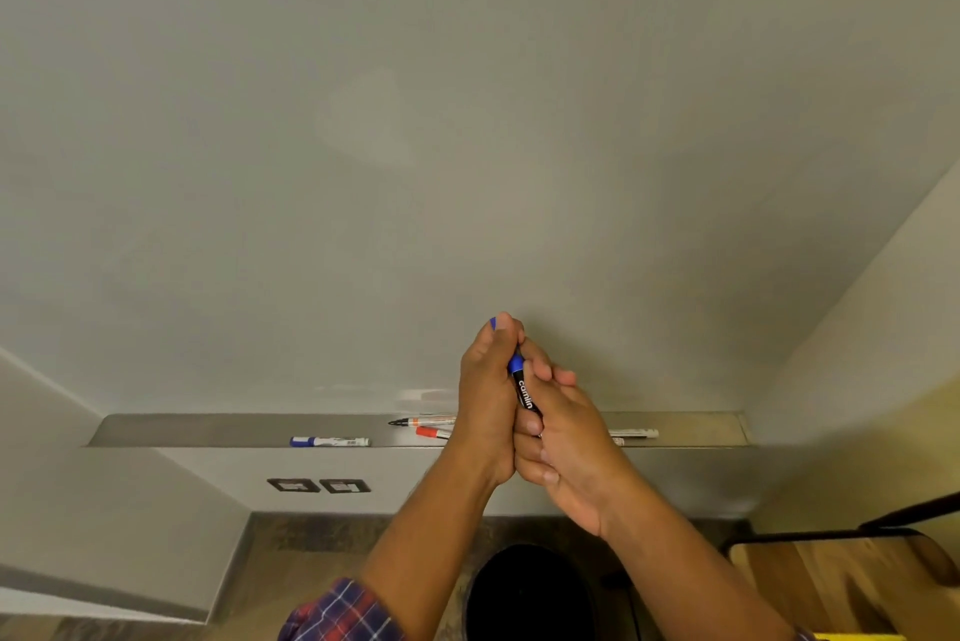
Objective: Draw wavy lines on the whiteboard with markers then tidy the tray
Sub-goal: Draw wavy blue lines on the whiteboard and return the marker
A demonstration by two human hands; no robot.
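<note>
Both hands hold one blue marker (521, 380) upright in front of the whiteboard (467, 146). My left hand (485, 396) grips its upper end, where a bit of blue cap shows above the fingers. My right hand (563, 437) wraps the black barrel lower down. The board's surface shows no drawn lines. Below it runs the metal tray (208, 430), holding a blue-capped marker (330, 442), an uncapped black-tipped marker (421, 420), a red marker (432, 432) and a white marker (634, 433) partly hidden behind my right hand.
A wall panel with two dark sockets (318, 485) sits under the tray. A black round bin (530, 593) stands on the floor below my arms. A wooden chair (841, 573) with a dark frame is at the lower right.
</note>
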